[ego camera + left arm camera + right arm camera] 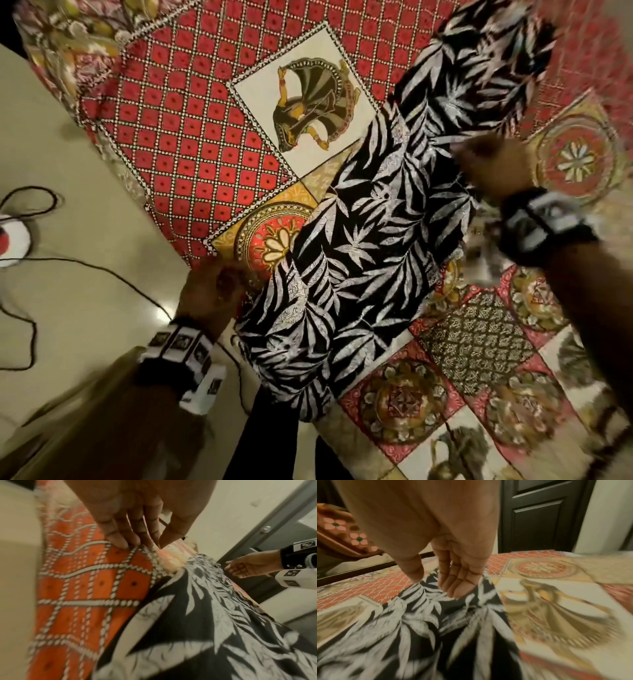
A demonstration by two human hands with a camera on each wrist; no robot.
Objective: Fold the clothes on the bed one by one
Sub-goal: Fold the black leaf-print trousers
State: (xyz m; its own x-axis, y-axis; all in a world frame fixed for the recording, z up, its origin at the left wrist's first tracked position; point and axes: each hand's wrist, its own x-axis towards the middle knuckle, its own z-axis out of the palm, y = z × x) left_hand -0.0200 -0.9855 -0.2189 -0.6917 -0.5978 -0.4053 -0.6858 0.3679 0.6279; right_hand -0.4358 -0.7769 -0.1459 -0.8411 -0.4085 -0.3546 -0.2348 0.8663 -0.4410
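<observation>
A black garment with white leaf print (370,240) lies stretched out diagonally on the patterned bedsheet (191,137), one end hanging over the near bed edge. My left hand (212,284) is at the bed edge beside the garment's lower part. In the left wrist view its fingers (120,539) point straight down and touch the red checked sheet (77,588), left of the garment (205,628). My right hand (489,164) is blurred over the garment's upper right edge. In the right wrist view the hand (450,585) is flat with straight fingers just at the leaf cloth (419,622), holding nothing.
Pale floor lies left of the bed with a black cable (102,270) and a white round object (10,240). A dark door (539,513) stands beyond the bed. A flowered cushion (339,531) lies at the far left. My dark-clad legs (270,438) are at the bed edge.
</observation>
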